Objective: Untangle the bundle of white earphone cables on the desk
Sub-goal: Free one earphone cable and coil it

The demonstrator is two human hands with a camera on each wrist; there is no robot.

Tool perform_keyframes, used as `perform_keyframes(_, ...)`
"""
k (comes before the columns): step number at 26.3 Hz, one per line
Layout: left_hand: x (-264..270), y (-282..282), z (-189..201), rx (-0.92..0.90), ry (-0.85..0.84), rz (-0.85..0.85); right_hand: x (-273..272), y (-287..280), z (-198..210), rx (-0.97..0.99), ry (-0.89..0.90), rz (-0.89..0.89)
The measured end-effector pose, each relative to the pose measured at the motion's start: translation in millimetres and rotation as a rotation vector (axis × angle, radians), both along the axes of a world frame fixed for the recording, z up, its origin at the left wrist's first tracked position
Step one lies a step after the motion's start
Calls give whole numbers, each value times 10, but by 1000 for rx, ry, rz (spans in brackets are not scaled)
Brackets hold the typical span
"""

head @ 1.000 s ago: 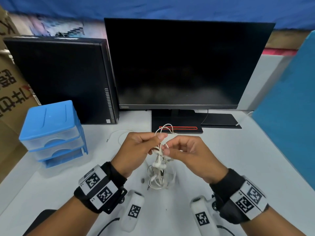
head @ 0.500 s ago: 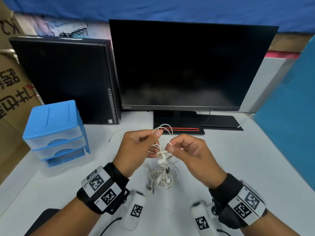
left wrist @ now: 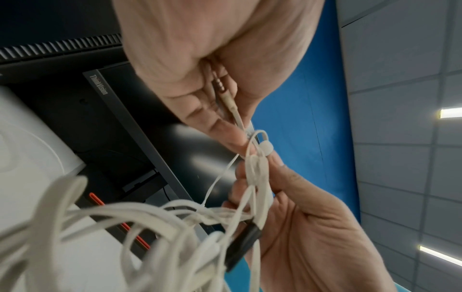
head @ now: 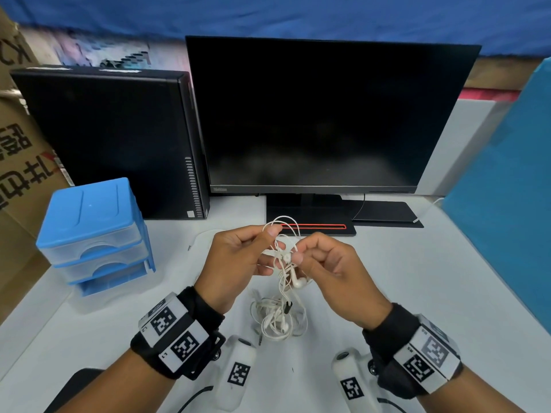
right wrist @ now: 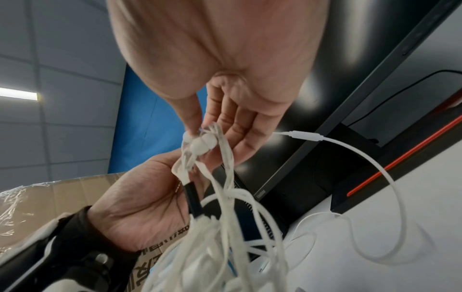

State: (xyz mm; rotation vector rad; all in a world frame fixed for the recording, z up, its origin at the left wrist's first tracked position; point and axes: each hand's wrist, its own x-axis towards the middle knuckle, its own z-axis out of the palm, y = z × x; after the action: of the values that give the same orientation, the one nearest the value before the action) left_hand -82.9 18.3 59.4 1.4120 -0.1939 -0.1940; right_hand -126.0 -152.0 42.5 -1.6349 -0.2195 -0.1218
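The tangled white earphone cables (head: 278, 321) hang from both hands, the lower coil on the white desk (head: 417, 293). My left hand (head: 272, 245) pinches strands near the top, with a loop (head: 283, 223) sticking up past the thumb; the left wrist view shows a jack plug (left wrist: 223, 90) tucked in its curled fingers. My right hand (head: 299, 256) pinches an earbud (right wrist: 202, 145) and strands right beside the left fingertips. Another earbud (head: 298, 283) dangles just below. A short black piece (left wrist: 242, 249) sits in the tangle.
A dark monitor (head: 322, 114) and its stand (head: 310, 216) are just behind the hands. A black PC tower (head: 113, 138) and blue drawer unit (head: 92, 231) stand at the left, a blue partition (head: 507, 204) at the right. A separate white cable (right wrist: 390, 177) lies on the desk.
Both hands stay pinched on the top of the tangle. The fingertips have shifted slightly among the strands, and the lower coil still lies on the desk.
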Motion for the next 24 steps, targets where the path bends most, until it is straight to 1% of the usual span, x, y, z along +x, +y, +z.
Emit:
perform_keyframes(4,-47,-21,8,-6,-8,-39,18,8,-2,34,-20,-87)
perform_keyframes(7,-66,-29,23,-10,-24,-79,46,-20,-52,-11,-8,-190)
perform_keyframes(10,-17,-6,11,50,-104,-18,65,-62,-45,-91,-39,-249)
perform_keyframes(11,9,8,-2,67,-132,21,66,-73,-29,-78,-39,-233)
perform_keyframes(13,50,38,-26,95,-171,81,52,-82,10,42,1,-139)
perform_keyframes(15,57,47,-35,117,-185,98,34,-88,47,161,53,-45)
perform_keyframes(16,50,42,-36,126,-190,96,25,-90,53,183,60,-22)
perform_keyframes(17,41,36,-34,136,-196,90,24,-92,51,164,49,-17)
perform_keyframes(21,19,16,-54,178,-250,86,24,-59,3,-120,-34,-122)
perform_keyframes(24,5,1,-95,242,-321,95,0,-17,-17,-160,-63,-147)
